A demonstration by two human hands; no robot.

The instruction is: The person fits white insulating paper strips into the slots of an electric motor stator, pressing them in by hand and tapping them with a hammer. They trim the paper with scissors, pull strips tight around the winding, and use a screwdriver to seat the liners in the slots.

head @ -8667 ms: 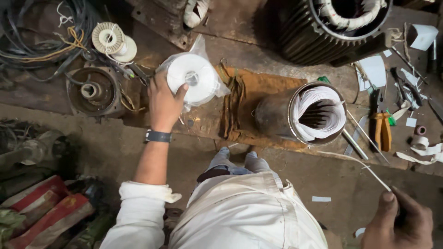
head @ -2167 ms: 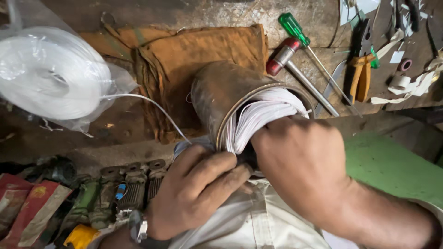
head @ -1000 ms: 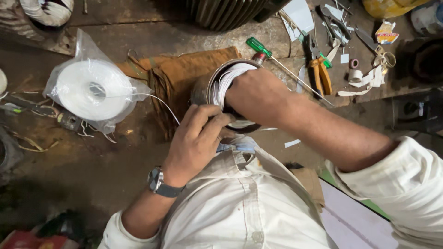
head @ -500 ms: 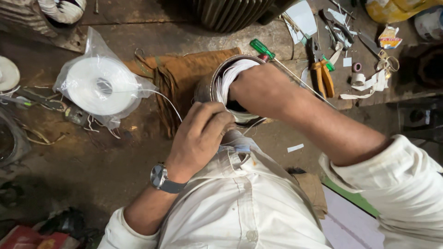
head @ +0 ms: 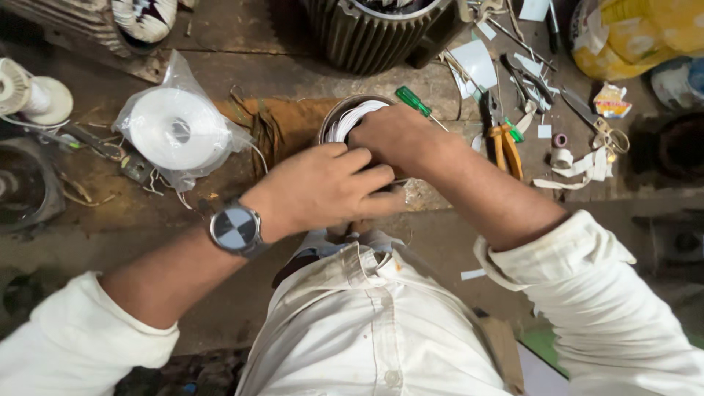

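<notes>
Gripping hands [head: 359, 165] curled on the stator's [head: 345, 121] near mouth, axis along the bench, toward the person.

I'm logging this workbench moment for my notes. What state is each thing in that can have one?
Left hand: fingers curled, resting at the stator's near rim.
Right hand: over the stator's mouth, fingers hidden.
Small stator: lying on its side, white lining showing.
White tape roll: in a clear bag, flat.
Green screwdriver: lying loose.
Orange pliers: lying, handles slightly apart.
</notes>
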